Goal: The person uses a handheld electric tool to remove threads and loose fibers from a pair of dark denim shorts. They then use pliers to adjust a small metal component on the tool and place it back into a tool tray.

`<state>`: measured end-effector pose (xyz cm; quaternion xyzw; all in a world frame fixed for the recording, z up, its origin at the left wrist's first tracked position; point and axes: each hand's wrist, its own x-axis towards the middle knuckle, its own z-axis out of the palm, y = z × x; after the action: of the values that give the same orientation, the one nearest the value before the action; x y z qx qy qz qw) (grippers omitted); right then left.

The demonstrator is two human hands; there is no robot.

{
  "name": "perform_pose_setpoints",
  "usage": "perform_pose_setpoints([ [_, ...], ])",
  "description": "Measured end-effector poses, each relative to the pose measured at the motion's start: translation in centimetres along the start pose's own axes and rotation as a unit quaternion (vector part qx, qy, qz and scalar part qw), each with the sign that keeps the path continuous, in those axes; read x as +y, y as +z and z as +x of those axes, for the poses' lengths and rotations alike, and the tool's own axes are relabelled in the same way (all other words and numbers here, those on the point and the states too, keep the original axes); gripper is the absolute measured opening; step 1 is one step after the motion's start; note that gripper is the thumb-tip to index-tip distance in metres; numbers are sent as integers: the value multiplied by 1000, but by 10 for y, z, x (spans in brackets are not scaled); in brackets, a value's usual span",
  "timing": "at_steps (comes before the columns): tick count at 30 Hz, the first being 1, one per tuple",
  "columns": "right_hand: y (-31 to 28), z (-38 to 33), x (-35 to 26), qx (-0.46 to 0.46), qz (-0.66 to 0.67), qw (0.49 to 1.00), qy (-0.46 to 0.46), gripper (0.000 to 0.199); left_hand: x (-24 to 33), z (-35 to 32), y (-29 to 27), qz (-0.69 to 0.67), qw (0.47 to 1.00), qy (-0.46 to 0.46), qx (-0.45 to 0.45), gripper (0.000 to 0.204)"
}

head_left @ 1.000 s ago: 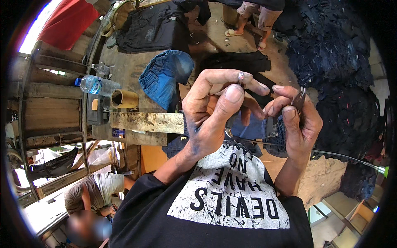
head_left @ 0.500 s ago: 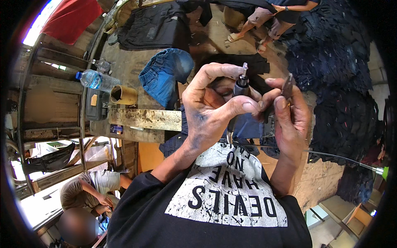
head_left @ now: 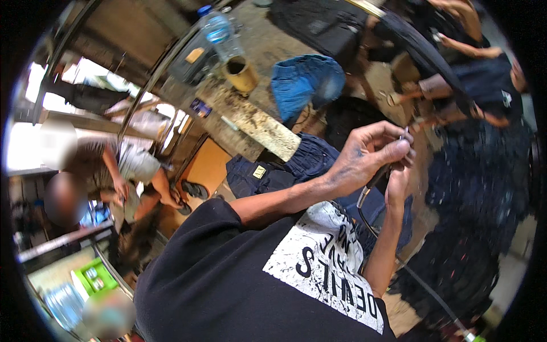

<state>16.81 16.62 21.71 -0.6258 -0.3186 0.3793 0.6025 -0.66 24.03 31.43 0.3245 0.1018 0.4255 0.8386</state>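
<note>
Close to the lens, at about 6 o'clock, sits the black shirt (head_left: 228,285) with its white print panel, now tilted and slid toward 5 o'clock where half a second ago it lay square along the bottom. Up from it both forearms rise to 2 o'clock instead of the middle of the view. Left hand (head_left: 364,159) is curled with thumb and fingertips pinched on the tip of a thin dark tool (head_left: 380,175), whose cable (head_left: 424,285) trails down toward 5 o'clock. Right hand (head_left: 397,185) lies just behind and under the left, mostly hidden; it touches the tool's shaft, but whether its fingers clasp it cannot be told. Earlier the two hands stood side by side, each showing its own piece; now they overlap. Just beyond the hands lies folded dark denim (head_left: 285,171). Farther, toward 12 o'clock, a worn plank (head_left: 256,122), a yellow cup (head_left: 240,74), a water bottle (head_left: 219,31) and a blue denim bundle (head_left: 305,85) have swung from 10 o'clock to the top centre. At 9 o'clock a seated person (head_left: 122,171) now shows larger.
</note>
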Motion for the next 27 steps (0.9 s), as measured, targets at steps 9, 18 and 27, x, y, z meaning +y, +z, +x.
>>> perform_pose_setpoints([
  [9,174,137,117,-325,-258,910,-2,42,29,-44,-68,34,995,32,91,18],
  [18,344,191,150,-279,-359,885,-105,37,25,-48,-187,1,957,30,288,22],
  [27,404,246,177,-291,-315,896,-113,40,-25,-38,-301,170,922,-13,347,36],
])
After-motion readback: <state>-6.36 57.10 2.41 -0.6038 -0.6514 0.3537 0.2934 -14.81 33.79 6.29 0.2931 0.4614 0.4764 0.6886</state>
